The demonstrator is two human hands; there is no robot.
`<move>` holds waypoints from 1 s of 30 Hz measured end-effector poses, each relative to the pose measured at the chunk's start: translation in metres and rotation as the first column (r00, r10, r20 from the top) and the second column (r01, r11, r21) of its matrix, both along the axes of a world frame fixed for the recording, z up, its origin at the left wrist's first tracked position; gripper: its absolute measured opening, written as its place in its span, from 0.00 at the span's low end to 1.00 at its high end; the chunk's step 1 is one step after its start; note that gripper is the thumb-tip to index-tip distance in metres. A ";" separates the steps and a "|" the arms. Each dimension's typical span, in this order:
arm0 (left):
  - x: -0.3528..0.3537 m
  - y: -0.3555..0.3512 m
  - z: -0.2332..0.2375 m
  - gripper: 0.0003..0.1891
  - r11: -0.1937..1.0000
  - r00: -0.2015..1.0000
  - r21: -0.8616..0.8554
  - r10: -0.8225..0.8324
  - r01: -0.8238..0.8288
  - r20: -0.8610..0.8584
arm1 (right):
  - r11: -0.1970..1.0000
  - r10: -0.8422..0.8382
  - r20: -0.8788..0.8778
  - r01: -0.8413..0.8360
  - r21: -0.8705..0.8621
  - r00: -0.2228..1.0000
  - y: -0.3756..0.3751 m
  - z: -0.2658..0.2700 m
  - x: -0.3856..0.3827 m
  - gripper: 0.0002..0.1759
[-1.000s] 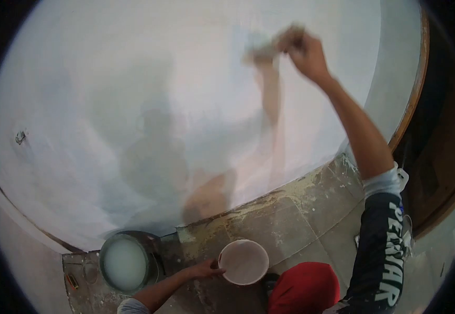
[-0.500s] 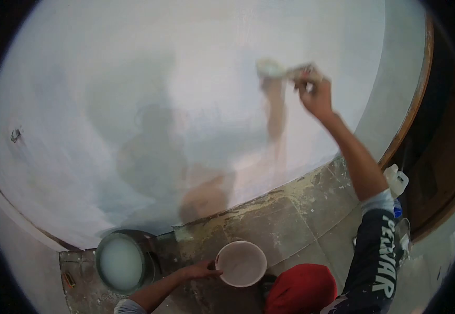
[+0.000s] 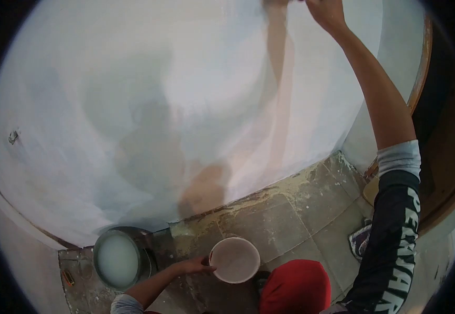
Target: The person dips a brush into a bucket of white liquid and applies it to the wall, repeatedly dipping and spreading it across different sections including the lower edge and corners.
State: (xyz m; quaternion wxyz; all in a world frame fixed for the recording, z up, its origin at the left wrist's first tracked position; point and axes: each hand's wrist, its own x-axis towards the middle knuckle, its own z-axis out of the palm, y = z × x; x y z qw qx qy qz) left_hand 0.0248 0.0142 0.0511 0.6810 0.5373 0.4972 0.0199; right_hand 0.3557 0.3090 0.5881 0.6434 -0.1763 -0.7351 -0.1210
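Note:
My left hand (image 3: 198, 266) grips the rim of a round, light-coloured tub (image 3: 234, 260) at the lower middle, thumb over its edge. My right hand (image 3: 326, 11) is raised to the top edge of the view, in front of the pale wall (image 3: 211, 78). Its fingers are mostly cut off by the frame, and what they hold does not show. The arm's shadow falls on the wall beside it.
A dark bucket of whitish liquid (image 3: 118, 260) stands at the lower left, with a small orange-yellow object (image 3: 69, 278) beside it. Stained floor tiles (image 3: 269, 230) run along the wall. A wood-framed dark opening (image 3: 436, 131) is at right.
My right hand has moved up the wall, taking the brush it held out of view. My left hand and the tub have shifted slightly left and up in the view.

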 end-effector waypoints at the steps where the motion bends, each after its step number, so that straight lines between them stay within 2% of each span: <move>1: -0.002 0.001 -0.005 0.46 1.000 0.999 -0.013 -0.014 0.013 -0.043 | 0.968 0.129 -0.002 -0.126 0.215 0.992 0.004 0.010 -0.002 0.03; 2: -0.003 -0.001 -0.010 0.46 1.000 0.999 -0.011 -0.012 0.012 -0.048 | 0.968 0.130 -0.007 -0.126 0.218 0.991 0.005 0.011 -0.001 0.03; 4: -0.002 -0.004 -0.006 0.44 0.996 0.998 0.059 0.062 -0.061 -0.015 | 0.943 0.014 -0.120 0.027 0.331 0.993 -0.001 0.010 -0.007 0.05; 5: -0.001 -0.003 -0.003 0.44 0.996 0.998 0.060 0.064 -0.063 -0.019 | 0.943 0.016 -0.124 0.026 0.332 0.992 0.001 0.001 -0.006 0.05; 7: 0.005 -0.001 0.024 0.42 0.998 0.985 -0.064 -0.018 0.008 -0.171 | 0.865 -0.337 -0.001 0.310 0.396 0.942 0.026 -0.038 0.004 0.05; 8: 0.006 -0.005 0.027 0.42 0.998 0.985 -0.063 -0.020 0.009 -0.172 | 0.991 -0.049 0.009 0.048 0.125 0.999 0.028 -0.067 0.008 0.04; 9: 0.007 -0.008 0.028 0.41 1.000 0.986 -0.012 0.022 -0.024 -0.164 | 0.965 -0.239 0.031 0.234 0.121 0.971 0.023 -0.093 0.015 0.07; 11: 0.006 -0.010 0.018 0.40 0.997 0.987 0.046 0.063 -0.056 -0.149 | 0.997 -0.081 0.048 0.081 0.004 0.996 0.021 -0.144 0.023 0.06; 12: 0.001 -0.010 -0.002 0.40 0.997 0.993 0.050 0.060 -0.055 -0.099 | 0.993 0.027 0.071 -0.019 -0.114 0.997 0.012 -0.165 0.023 0.06; 13: -0.001 -0.008 -0.011 0.40 0.997 0.997 0.055 0.060 -0.057 -0.050 | 0.948 0.134 0.075 -0.106 -0.301 0.988 0.003 -0.181 0.024 0.05; 14: 0.001 -0.006 -0.009 0.40 0.996 0.997 0.065 0.065 -0.062 -0.048 | 0.878 0.295 0.055 -0.248 -0.410 0.954 0.003 -0.195 0.024 0.04; 16: 0.002 -0.009 -0.002 0.38 0.996 0.994 0.048 0.081 -0.077 -0.078 | 0.754 0.373 0.195 -0.174 -0.633 0.907 -0.010 -0.201 0.027 0.03; 19: -0.006 -0.005 -0.030 0.38 0.999 0.999 0.029 0.039 -0.038 -0.038 | 0.753 0.395 0.206 -0.187 -0.630 0.895 0.002 -0.186 0.027 0.04; 21: -0.014 -0.003 -0.061 0.40 0.998 0.994 0.041 0.043 -0.039 -0.104 | 0.892 0.294 0.252 -0.170 -0.419 0.922 0.026 -0.146 0.033 0.03; 22: -0.018 -0.003 -0.069 0.42 0.998 0.985 0.049 0.040 -0.032 -0.169 | 0.935 0.076 0.285 0.031 -0.353 0.955 0.037 -0.120 0.035 0.02; 23: -0.016 -0.005 -0.059 0.42 0.998 0.984 0.047 0.042 -0.034 -0.172 | 0.961 0.146 0.259 -0.075 -0.265 0.955 0.042 -0.095 0.036 0.04; 25: -0.003 -0.009 -0.020 0.42 0.997 0.981 0.003 0.080 -0.081 -0.179 | 0.993 0.081 0.179 -0.064 -0.099 0.980 0.045 -0.050 0.034 0.05; 26: 0.000 -0.008 -0.012 0.42 0.997 0.981 -0.003 0.077 -0.079 -0.175 | 1.000 0.004 0.026 -0.003 -0.025 1.000 0.029 -0.035 0.028 0.05; 27: 0.001 -0.006 -0.005 0.40 0.998 0.983 -0.018 0.048 -0.052 -0.179 | 0.964 -0.202 0.042 0.191 0.185 0.978 0.014 -0.019 0.026 0.04; 28: 0.001 -0.005 0.000 0.38 0.999 0.982 -0.031 0.021 -0.027 -0.186 | 0.959 -0.173 -0.072 0.185 0.216 0.982 0.017 -0.010 0.025 0.04; 30: 0.001 -0.005 0.009 0.39 1.000 0.989 -0.010 0.010 -0.011 -0.146 | 0.952 0.100 -0.106 -0.064 0.299 0.989 0.021 -0.002 0.020 0.05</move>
